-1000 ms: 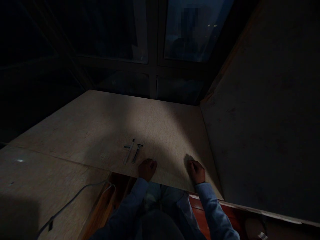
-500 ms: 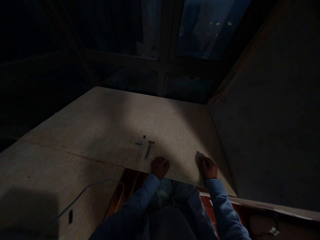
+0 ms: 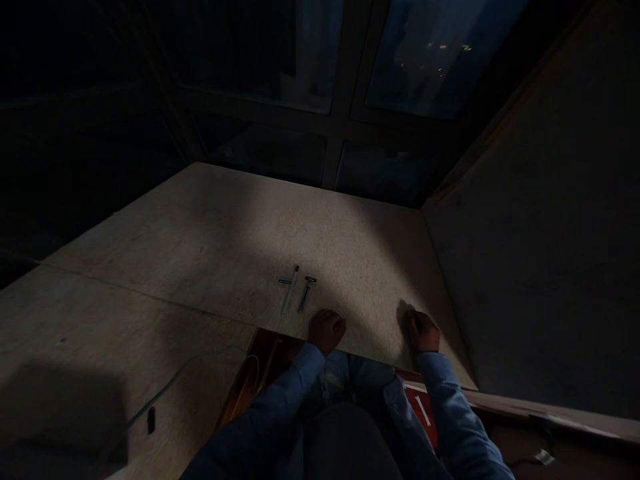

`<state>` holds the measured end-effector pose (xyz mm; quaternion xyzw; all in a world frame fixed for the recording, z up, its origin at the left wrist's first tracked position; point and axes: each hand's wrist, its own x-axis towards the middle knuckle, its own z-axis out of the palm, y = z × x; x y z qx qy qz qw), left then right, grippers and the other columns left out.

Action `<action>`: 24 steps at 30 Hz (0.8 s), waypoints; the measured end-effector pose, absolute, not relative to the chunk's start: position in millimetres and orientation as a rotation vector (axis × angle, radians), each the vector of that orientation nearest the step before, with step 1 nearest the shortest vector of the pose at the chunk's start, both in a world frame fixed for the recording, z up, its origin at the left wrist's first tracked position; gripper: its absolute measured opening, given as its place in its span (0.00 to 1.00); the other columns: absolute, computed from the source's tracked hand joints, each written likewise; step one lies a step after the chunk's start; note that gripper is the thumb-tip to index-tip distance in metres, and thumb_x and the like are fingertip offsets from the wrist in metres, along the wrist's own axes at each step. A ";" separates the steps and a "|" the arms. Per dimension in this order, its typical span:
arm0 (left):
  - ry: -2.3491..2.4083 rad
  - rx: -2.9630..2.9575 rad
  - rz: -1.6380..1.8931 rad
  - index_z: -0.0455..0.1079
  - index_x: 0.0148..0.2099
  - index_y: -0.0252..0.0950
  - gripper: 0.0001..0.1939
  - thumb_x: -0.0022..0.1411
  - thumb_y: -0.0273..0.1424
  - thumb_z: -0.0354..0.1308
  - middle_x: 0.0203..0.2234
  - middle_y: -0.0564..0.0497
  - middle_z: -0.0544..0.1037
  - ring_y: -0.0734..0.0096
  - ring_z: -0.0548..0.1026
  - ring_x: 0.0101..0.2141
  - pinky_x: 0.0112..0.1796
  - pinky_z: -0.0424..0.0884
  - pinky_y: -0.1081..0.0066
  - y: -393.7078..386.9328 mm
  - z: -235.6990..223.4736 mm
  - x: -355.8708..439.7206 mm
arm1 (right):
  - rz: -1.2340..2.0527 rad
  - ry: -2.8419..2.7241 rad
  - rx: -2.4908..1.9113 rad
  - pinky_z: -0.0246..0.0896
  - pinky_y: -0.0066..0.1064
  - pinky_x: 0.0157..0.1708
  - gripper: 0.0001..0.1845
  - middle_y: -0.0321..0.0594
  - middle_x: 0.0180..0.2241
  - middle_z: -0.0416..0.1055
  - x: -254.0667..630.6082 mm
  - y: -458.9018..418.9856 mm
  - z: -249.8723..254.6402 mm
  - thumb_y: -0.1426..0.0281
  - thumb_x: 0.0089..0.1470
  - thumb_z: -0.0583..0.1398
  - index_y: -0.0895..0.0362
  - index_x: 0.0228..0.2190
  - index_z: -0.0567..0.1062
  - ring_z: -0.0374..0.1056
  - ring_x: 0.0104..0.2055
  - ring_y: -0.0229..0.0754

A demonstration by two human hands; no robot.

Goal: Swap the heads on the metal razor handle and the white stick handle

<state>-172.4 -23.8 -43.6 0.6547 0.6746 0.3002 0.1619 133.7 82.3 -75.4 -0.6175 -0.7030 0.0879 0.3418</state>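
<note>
My left hand (image 3: 327,331) rests curled in a loose fist at the near edge of the table (image 3: 360,260), with nothing visible in it. Farther right along that edge, my right hand (image 3: 424,332) is also closed in a fist, and no object shows in it. Just beyond my left hand lies a razor (image 3: 305,297), its head pointing away from me. Left of it is a slim pale stick with a dark tip, probably a pen (image 3: 289,295). A small greenish strip (image 3: 285,281) lies crosswise by the stick. Neither hand touches these things.
A pale cable (image 3: 180,373) runs over the left part of the table, near a small black object (image 3: 151,421). Dark window frames (image 3: 340,133) stand behind the table. A wall or panel (image 3: 530,267) bounds the right side.
The view has shifted slightly, so everything sits a little farther right and higher. Both hands stay closed in about the same places on the table.
</note>
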 end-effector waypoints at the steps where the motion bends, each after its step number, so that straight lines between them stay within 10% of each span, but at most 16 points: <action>1: 1.923 1.869 0.853 0.72 0.28 0.38 0.11 0.63 0.32 0.57 0.28 0.49 0.77 0.66 0.73 0.36 0.39 0.66 0.67 -23.8 -42.5 -172.5 | 0.226 -1.826 -1.611 0.65 0.36 0.31 0.36 0.53 0.31 0.78 134.1 82.6 -75.7 0.41 0.53 0.48 0.58 0.29 0.80 0.72 0.33 0.51; 24: 2.059 1.854 0.744 0.72 0.28 0.38 0.13 0.64 0.33 0.55 0.28 0.47 0.77 0.65 0.72 0.36 0.38 0.64 0.66 -18.8 -35.6 -164.9 | 0.287 -1.808 -1.586 0.66 0.36 0.34 0.35 0.55 0.34 0.79 131.1 80.6 -79.3 0.45 0.56 0.49 0.61 0.32 0.81 0.73 0.35 0.51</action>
